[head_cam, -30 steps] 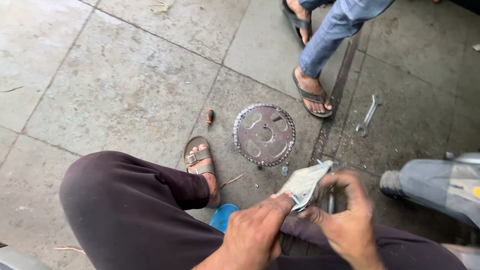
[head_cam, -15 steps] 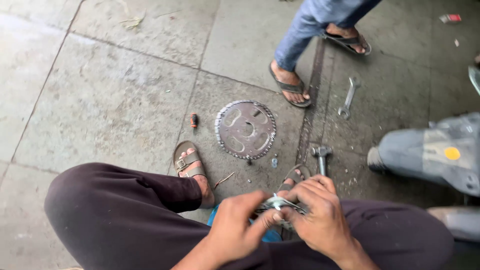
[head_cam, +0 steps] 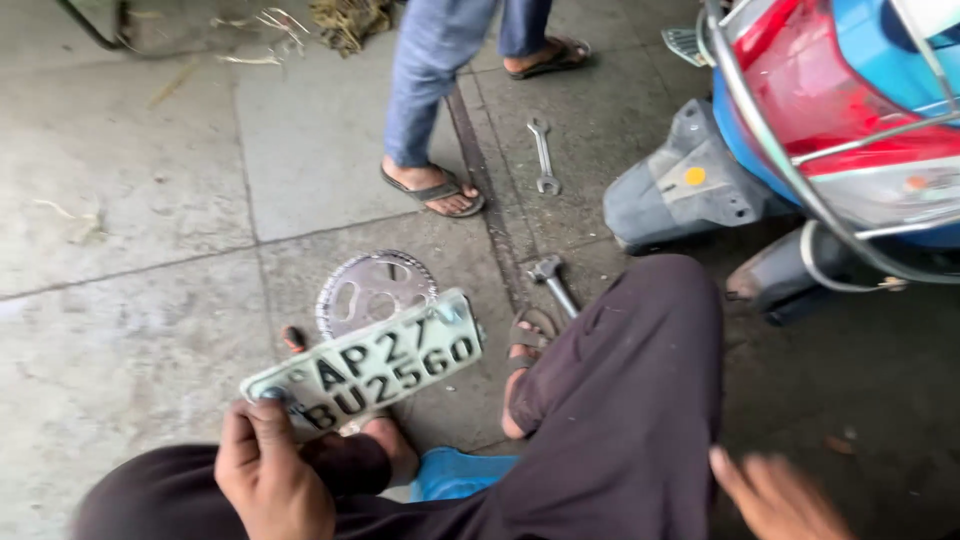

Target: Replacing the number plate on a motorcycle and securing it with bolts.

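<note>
Left hand (head_cam: 268,470) clamped on corner of white number plate (head_cam: 368,365), plate tilted above sprocket (head_cam: 375,290). Right hand (head_cam: 775,495) open, blurred, holding nothing, beside knee.

The right hand (head_cam: 775,495) is blurred and cut off by the bottom edge, its fingers perhaps spread.

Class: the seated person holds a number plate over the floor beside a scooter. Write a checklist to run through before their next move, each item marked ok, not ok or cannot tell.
1. Left hand grips plate: ok.
2. Right hand free: ok, though blurred.
3. Plate whole: ok.
4. Sprocket on floor clear of feet: ok.
5. Spanner within reach: not ok, beside a standing person's foot.
6. Scooter mount ready: cannot tell.
</note>
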